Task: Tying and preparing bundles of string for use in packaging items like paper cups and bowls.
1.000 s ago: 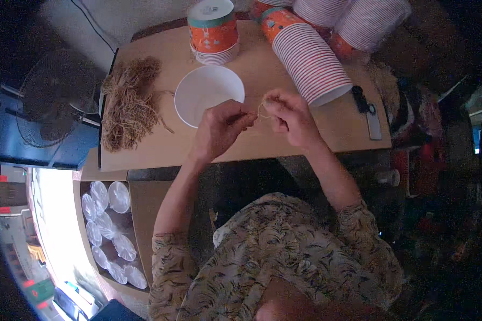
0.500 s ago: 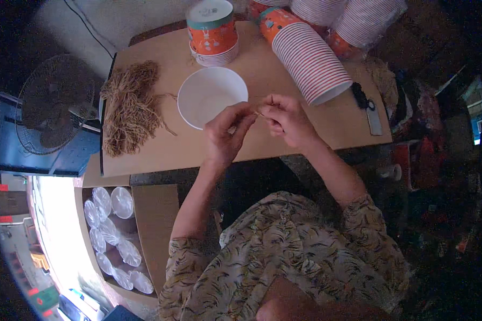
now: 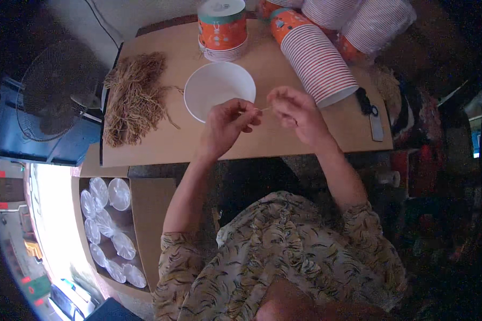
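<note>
A short, thin strand of tan twine (image 3: 266, 108) stretches between my two hands above the table's near part. My left hand (image 3: 226, 127) pinches one end between thumb and fingertips. Opposite, my right hand (image 3: 301, 113) has curled fingers at the strand's other end; its fingertips are slightly blurred. Just beyond my left hand stands a white paper tub (image 3: 215, 85), its mouth facing up and nothing visible inside. To its left lies a loose heap of brown twine pieces (image 3: 136, 99), with a few strands trailing toward the tub.
An upside-down stack of orange printed tubs (image 3: 223, 35) stands at the back. A long tub stack (image 3: 320, 64) lies on its side at right, near wrapped stacks (image 3: 377, 24). Scissors (image 3: 376, 124) lie by the right edge. A carton (image 3: 150, 224) of bagged tubs sits lower left, below a fan (image 3: 51, 91).
My hands have drawn apart, the right one shifting right, so the strand between them shows. The whole view has shifted slightly.
</note>
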A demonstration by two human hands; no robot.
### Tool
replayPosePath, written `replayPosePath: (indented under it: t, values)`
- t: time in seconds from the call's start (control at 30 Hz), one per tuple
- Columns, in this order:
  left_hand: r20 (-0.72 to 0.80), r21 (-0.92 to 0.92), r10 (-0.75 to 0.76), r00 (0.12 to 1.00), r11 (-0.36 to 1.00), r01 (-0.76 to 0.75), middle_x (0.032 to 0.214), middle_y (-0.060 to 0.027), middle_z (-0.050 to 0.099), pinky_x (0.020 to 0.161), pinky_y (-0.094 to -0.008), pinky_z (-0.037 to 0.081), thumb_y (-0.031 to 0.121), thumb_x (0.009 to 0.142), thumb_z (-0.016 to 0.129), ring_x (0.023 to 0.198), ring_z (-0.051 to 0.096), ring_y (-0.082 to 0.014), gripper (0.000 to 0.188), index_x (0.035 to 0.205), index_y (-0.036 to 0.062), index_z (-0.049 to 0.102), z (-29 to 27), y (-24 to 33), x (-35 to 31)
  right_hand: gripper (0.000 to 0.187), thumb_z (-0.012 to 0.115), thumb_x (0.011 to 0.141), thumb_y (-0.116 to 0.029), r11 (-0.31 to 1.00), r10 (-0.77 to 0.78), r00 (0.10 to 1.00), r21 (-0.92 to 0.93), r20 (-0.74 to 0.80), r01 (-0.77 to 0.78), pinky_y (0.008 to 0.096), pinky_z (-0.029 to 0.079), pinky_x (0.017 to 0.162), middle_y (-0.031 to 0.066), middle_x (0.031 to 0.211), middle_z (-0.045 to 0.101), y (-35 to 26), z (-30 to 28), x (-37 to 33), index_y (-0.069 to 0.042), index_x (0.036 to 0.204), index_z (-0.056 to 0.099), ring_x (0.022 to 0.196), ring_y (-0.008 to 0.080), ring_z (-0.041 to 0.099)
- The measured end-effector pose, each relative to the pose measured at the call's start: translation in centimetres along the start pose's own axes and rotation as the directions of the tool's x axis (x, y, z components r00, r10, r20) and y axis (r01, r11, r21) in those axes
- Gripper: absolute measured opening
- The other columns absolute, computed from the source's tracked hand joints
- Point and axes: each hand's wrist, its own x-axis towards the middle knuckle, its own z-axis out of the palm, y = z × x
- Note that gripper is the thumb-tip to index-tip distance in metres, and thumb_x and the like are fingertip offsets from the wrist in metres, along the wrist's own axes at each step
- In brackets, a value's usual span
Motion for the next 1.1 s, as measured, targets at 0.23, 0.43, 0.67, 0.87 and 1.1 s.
replayPosePath:
  t: [0.23, 0.43, 0.67, 0.87, 1.1]
  values:
    - [0.046, -0.126, -0.104, 0.994, 0.986, 0.109, 0.086, -0.006, 0.069, 0.067, -0.0231, 0.054, 0.013, 0.094, 0.066, 0.078, 0.067, -0.0112, 0.015, 0.1, -0.0007, 0.064, 0.1, 0.5, 0.7, 0.02, 0.073, 0.085, -0.014, 0.86, -0.33, 0.942, -0.392, 0.06, 0.326, 0.0208, 0.046, 0.064, -0.0024, 0.082, 0.061, 1.7, -1.0, -0.6, -0.002, 0.099, 0.066, 0.072, 0.0045, 0.055]
    - [-0.045, -0.115, -0.132, 0.99, 0.985, 0.126, 0.088, -0.0073, 0.07, 0.069, -0.024, 0.056, 0.011, 0.093, 0.067, 0.079, 0.068, -0.0117, 0.017, 0.103, -0.0036, 0.064, 1.3, 0.2, 0.5, 0.02, 0.077, 0.079, -0.006, 0.59, -0.509, 0.861, -0.72, 0.021, 0.366, 0.0244, 0.046, 0.058, 0.0038, 0.079, 0.061, 2.4, 1.2, -1.0, -0.001, 0.095, 0.066, 0.067, 0.0102, 0.058]
    - [-0.019, -0.17, -0.136, 0.991, 0.977, 0.131, 0.092, -0.0095, 0.071, 0.074, -0.0256, 0.058, 0.008, 0.092, 0.067, 0.082, 0.069, -0.0144, 0.017, 0.103, -0.0047, 0.065, 1.4, -0.5, 0.4, 0.011, 0.071, 0.084, -0.005, 0.647, -0.526, 0.85, -0.648, 0.002, 0.402, 0.0247, 0.047, 0.06, 0.0035, 0.08, 0.062, 3.0, 0.7, -1.1, 0.0, 0.093, 0.066, 0.068, 0.0089, 0.058]
    - [-0.03, -0.146, -0.123, 0.992, 0.982, 0.118, 0.091, -0.0103, 0.072, 0.075, -0.0281, 0.058, 0.013, 0.092, 0.068, 0.082, 0.07, -0.0169, 0.019, 0.103, -0.0028, 0.067, 1.9, -0.4, 0.3, 0.007, 0.065, 0.09, -0.006, 0.841, -0.364, 0.927, -0.46, -0.093, 0.284, 0.0218, 0.047, 0.066, -0.0012, 0.083, 0.063, 3.3, 0.6, -1.0, 0.0, 0.093, 0.066, 0.074, 0.005, 0.056]
    - [-0.131, 0.093, 0.0, 0.991, 0.996, 0.012, 0.087, -0.007, 0.072, 0.07, -0.0231, 0.054, 0.006, 0.089, 0.07, 0.079, 0.067, -0.0094, 0.012, 0.096, -0.0045, 0.07, 2.7, -0.8, 0.0, 0.008, 0.066, 0.089, -0.009, 0.901, -0.221, 0.964, -0.408, -0.147, 0.144, 0.0203, 0.045, 0.063, -0.0015, 0.079, 0.062, 3.0, 0.6, -0.7, -0.001, 0.09, 0.065, 0.071, 0.0044, 0.055]
